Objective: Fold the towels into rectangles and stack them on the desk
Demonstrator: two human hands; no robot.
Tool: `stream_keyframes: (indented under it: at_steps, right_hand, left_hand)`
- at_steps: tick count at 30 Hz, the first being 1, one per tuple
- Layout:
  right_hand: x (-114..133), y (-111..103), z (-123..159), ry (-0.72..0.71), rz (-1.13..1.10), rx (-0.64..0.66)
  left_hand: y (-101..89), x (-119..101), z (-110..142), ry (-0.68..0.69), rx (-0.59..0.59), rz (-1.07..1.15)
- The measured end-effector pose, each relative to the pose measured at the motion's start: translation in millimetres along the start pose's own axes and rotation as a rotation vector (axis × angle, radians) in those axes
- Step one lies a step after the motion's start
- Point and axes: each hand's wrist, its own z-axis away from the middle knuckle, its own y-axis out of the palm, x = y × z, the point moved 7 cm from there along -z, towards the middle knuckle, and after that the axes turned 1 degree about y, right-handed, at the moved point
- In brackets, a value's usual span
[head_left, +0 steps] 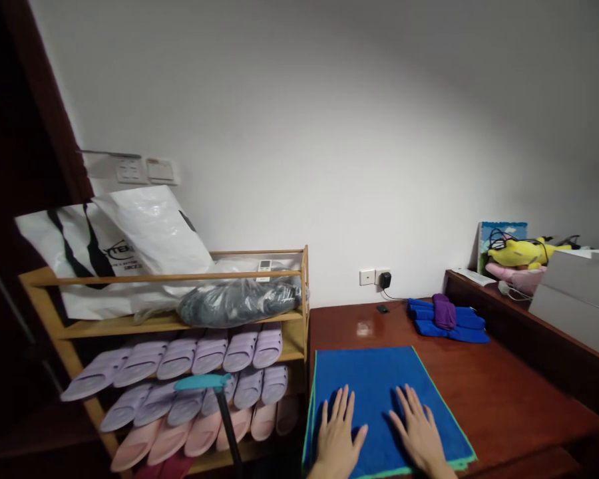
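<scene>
A blue cloth with a green edge (374, 372) lies spread flat on the reddish wooden table (499, 392) at the bottom centre. My left hand (337, 432) rests palm down on the cloth, fingers stretched out. My right hand (419, 429) lies flat beside it on the same cloth, fingers spread. Neither hand holds anything. Further back on the table sits a pile of folded blue cloths (449, 324) with a purple cloth (444, 310) on top.
A wooden shoe rack (299, 293) stands left of the table with rows of lilac and pink slippers (204, 352) and plastic bags (144, 239) on top. A yellow plush toy (522, 253) and grey boxes (579, 293) sit on the raised ledge at right. A teal-topped stand (204, 382) is beside the rack.
</scene>
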Motion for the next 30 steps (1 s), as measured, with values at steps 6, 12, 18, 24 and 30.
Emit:
stream_keyframes:
  at_steps: [6,12,18,24,30]
  right_hand:
    - [-20,3,3,-0.041,-0.050,0.040]
    - [-88,-5,12,0.023,0.001,-0.009]
    - [-88,-13,13,0.072,0.069,0.031]
    - [46,-7,-19,-0.238,-0.143,0.015]
    - [129,36,-91,-0.292,-0.312,0.135]
  left_hand:
    - [4.5,17,2,0.051,0.073,0.037]
    - [-3.8,22,9,-0.046,0.094,0.010]
    - [-3.3,22,26,-0.168,0.086,-0.040]
    - [-15.4,8,-6,-0.050,-0.072,-0.047]
    - [-2.3,13,-84,-0.047,-0.060,-0.184]
